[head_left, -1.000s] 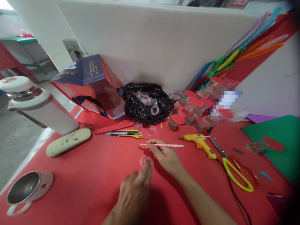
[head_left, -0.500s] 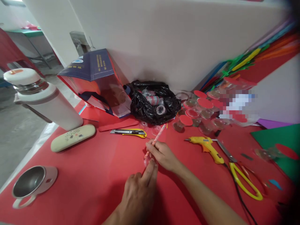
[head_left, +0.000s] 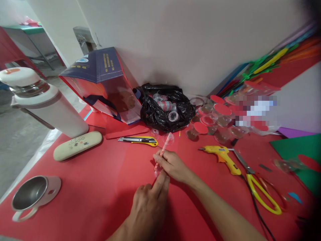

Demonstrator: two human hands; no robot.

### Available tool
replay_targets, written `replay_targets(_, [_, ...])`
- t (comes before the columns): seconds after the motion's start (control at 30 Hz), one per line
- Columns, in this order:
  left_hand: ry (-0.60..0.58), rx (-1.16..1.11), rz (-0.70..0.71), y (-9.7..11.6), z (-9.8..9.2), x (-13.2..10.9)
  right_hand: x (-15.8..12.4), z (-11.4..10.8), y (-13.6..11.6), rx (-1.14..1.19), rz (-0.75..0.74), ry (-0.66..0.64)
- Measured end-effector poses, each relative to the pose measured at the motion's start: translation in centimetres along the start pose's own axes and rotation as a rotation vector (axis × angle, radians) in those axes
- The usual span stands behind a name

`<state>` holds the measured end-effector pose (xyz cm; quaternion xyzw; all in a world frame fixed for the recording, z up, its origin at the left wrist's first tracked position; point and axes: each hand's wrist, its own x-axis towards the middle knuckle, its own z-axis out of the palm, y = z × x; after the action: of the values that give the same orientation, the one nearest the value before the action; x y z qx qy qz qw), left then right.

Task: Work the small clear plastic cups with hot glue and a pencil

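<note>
My right hand (head_left: 173, 165) is closed round a patterned pencil (head_left: 163, 150), its lower tip down on the red sheet (head_left: 100, 194) beside a small clear plastic cup (head_left: 157, 172). My left hand (head_left: 151, 201) reaches in from below, its fingers pressing on the little cup, which they partly hide. Just beyond the hands, another clear round piece (head_left: 168, 139) lies near a yellow box cutter (head_left: 137, 141).
On the left are a white flask (head_left: 55, 107), a pencil case (head_left: 77, 145) and a steel mug (head_left: 37, 195). Behind stand a paper bag (head_left: 100, 70) and a black plastic bag (head_left: 150, 117). Rightward lie a yellow glue gun (head_left: 223, 155), scissors (head_left: 263, 194) and several red-topped cups (head_left: 222, 109).
The pencil's upper end has tilted slightly to the left, and my right hand has shifted a little with it. My left hand stays almost in place. The camera view has moved slightly.
</note>
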<state>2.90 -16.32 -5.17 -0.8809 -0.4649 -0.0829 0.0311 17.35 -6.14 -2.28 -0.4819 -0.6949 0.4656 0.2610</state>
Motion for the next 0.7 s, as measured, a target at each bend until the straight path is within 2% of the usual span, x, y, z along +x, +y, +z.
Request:
replay_targets(0.17, [-0.075, -0.036, -0.005, -0.3, -0.3, 0.1, 0.2, -0.2, -0.2, -0.133, -0.056, -0.033])
replay_targets(0.27, [-0.109, -0.061, -0.039, -0.3, -0.4, 0.1, 0.2, -0.2, 0.0, -0.157, -0.061, -0.001])
replay_targets(0.5, [-0.121, -0.097, -0.067, -0.4, -0.4, 0.1, -0.9, -0.2, 1.7, -0.169, -0.034, 0.296])
replay_targets(0.7, [-0.071, -0.075, -0.049, -0.7, -0.6, 0.2, -3.2, -1.0, 2.1, -0.172, -0.028, 0.414])
